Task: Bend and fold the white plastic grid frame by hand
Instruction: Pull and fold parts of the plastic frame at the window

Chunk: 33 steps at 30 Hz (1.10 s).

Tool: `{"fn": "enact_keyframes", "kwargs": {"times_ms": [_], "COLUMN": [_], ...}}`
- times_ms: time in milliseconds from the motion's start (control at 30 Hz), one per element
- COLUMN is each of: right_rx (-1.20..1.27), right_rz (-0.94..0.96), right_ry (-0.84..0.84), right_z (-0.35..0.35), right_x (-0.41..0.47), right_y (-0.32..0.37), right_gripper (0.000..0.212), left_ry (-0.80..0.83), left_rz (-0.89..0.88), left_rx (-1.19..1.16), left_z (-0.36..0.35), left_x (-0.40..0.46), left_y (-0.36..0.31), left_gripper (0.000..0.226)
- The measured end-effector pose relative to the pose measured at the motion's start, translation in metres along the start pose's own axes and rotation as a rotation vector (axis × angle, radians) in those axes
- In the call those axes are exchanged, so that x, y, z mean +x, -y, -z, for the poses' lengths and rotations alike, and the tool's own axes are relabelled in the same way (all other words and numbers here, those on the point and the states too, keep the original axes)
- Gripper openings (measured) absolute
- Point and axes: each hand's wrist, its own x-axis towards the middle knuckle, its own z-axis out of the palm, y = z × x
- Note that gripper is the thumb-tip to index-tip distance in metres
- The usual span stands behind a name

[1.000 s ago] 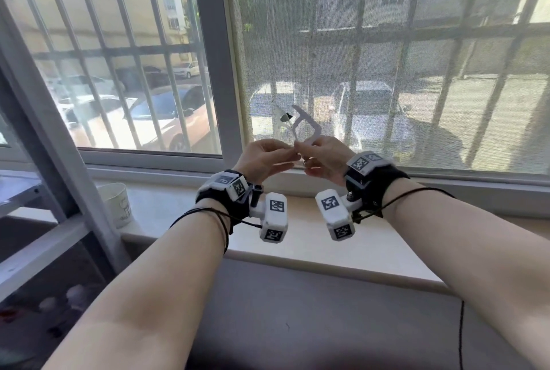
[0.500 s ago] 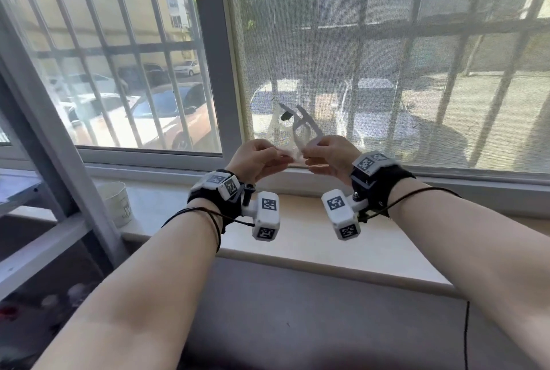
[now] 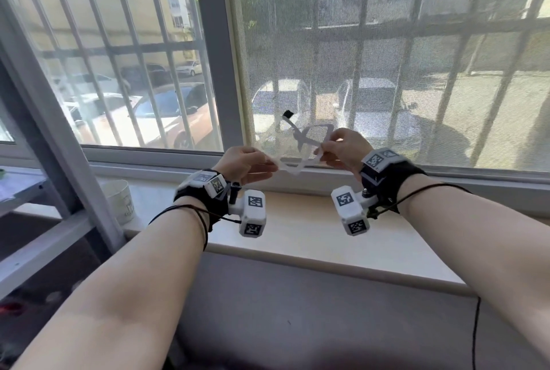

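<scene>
The white plastic grid frame (image 3: 300,147) hangs in the air in front of the window, stretched out between both hands, with a small black tab at its upper end. My left hand (image 3: 242,162) pinches the frame's lower left end. My right hand (image 3: 345,147) pinches its right end, slightly higher. Both wrists carry black straps with white marker blocks. The frame's bars cross and twist in the middle.
A pale stone windowsill (image 3: 297,235) runs below the hands. A white paper cup (image 3: 119,201) stands on it at the left. A screened window with metal bars (image 3: 357,57) is right behind the frame. A grey metal rack (image 3: 44,161) leans at the left.
My hands have moved apart, the right one going right and up. The frame, folded together and upright between close hands before, is now pulled open and spread sideways.
</scene>
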Motion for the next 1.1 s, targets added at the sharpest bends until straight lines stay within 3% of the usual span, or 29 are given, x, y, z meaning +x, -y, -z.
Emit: {"fn": "enact_keyframes", "kwargs": {"times_ms": [600,1100], "right_rx": [-0.074,-0.128], "right_rz": [0.037,0.092], "right_ry": [-0.112,-0.172], "right_z": [0.031,0.044], "right_x": [-0.006,-0.011], "right_y": [-0.010,-0.010], "right_gripper": [0.007,0.013], "left_ry": [-0.041,0.037], "left_rz": [0.044,0.095], "left_rx": [0.087,0.222], "left_z": [0.008,0.005], "left_x": [-0.006,-0.008], "left_y": [0.004,0.010], "left_gripper": [0.009,0.010]}}
